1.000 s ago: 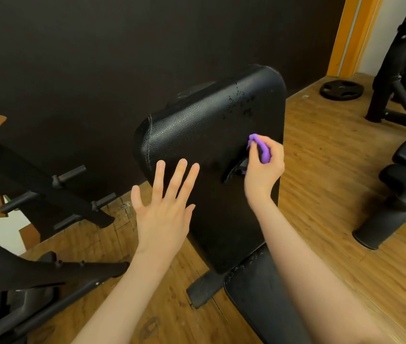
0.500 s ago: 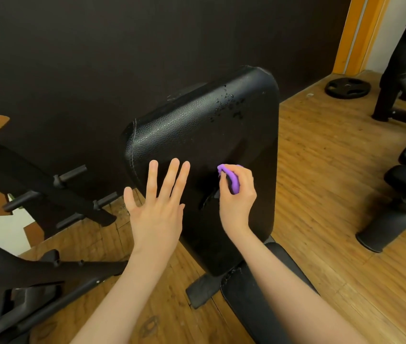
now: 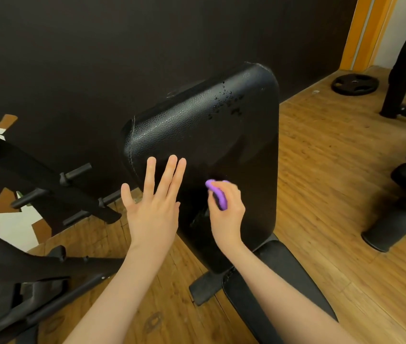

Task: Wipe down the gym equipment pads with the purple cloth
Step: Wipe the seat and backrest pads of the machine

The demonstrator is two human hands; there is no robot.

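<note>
Two hands | right hand [image 3: 226, 214] grip closed round purple cloth [image 3: 218, 194] | left hand [image 3: 153, 209] open

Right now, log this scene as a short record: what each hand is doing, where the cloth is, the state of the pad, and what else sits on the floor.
left hand: open, fingers spread, by the left side of the back pad
right hand: closed on the purple cloth
purple cloth: bunched up, against the lower middle of the pad
back pad: black, upright, droplets near the top right
seat pad: black, below the back pad
weight plate: flat on the wooden floor, far right
</note>
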